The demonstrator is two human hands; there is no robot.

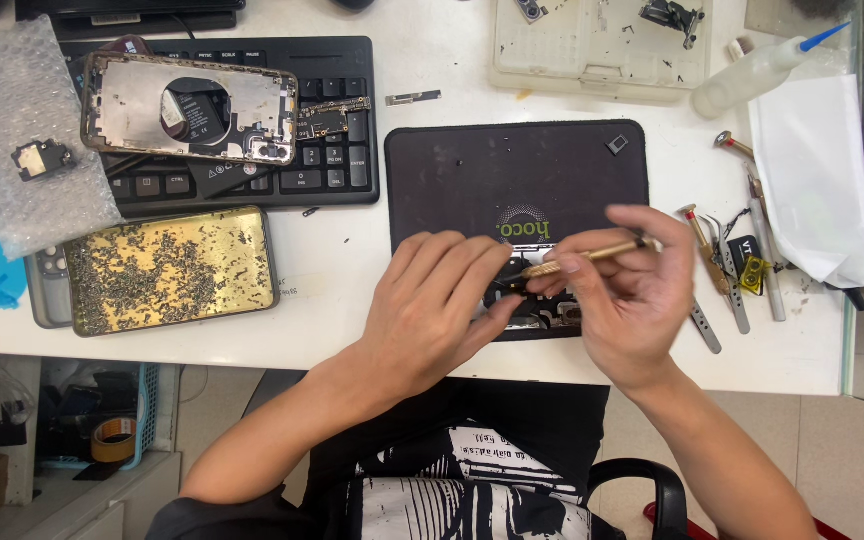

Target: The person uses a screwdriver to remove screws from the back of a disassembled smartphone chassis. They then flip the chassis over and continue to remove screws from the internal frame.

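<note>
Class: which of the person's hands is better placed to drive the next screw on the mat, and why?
Right. The right hand already grips the gold screwdriver, tip down at the small part under the left hand, which steadies it on the dark mat.

Phone repair workbench: gutted phone shell (190, 108) on keyboard (337, 150), scattered tweezers (727, 285), dark work mat (472, 175).

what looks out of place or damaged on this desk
A stripped silver phone frame with a round hole through its plate lies tilted on the black keyboard, covering keys. Below it, a gold rectangular back cover has its surface flaked and scraped. The right hand holds a brass screwdriver; the left hand steadies something underneath.
</note>
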